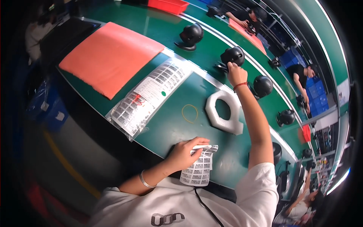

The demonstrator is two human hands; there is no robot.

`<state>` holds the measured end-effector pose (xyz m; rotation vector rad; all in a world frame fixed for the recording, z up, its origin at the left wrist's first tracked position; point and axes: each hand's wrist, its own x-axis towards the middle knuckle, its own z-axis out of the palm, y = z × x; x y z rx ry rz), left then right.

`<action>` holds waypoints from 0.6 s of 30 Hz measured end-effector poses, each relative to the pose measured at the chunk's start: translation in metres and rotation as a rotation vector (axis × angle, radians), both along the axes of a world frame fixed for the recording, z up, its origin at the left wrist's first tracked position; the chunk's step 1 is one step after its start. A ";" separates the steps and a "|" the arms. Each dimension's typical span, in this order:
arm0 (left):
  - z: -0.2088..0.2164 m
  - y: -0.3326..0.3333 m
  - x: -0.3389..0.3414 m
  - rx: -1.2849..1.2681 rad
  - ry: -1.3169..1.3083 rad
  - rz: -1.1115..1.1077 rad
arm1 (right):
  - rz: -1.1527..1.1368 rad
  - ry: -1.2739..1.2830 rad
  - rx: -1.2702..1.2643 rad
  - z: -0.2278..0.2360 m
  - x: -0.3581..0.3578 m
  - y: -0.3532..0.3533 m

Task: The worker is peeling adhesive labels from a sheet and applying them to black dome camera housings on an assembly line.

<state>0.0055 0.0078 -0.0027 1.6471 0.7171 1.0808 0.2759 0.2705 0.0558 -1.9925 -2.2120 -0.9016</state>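
Note:
My left hand [184, 154] holds a sheet of labels [196, 172] close to my shirt at the table's near edge. The sheet is white with rows of grey printed stickers, and its top end curls over by my fingers. Stretched out to the far side, my right hand [237, 75] is closed on the lower part of a black round-headed device [233, 56] on the green conveyor; the exact grip is partly hidden. A white foam ring [235, 106] lies left of my right forearm. Left of the ring is a thin yellow rubber band [197, 112].
A clear bag of label sheets [151, 94] and an orange foam mat [113, 56] lie to the left. More black devices [191, 34] stand along the conveyor beyond a metal rail. A red bin [168, 5] is at the far edge. Other people work across the line.

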 end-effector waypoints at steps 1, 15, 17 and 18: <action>0.001 -0.001 0.000 -0.027 -0.009 -0.013 | 0.007 0.054 -0.006 0.014 -0.001 -0.018; 0.006 -0.003 -0.003 -0.126 -0.070 -0.002 | 0.257 0.342 -0.339 0.095 -0.024 -0.218; 0.004 -0.003 -0.005 -0.153 -0.093 0.032 | 0.154 0.519 -0.264 0.080 -0.033 -0.223; 0.003 -0.003 -0.006 -0.152 -0.095 0.044 | 0.256 0.503 -0.069 0.070 -0.035 -0.227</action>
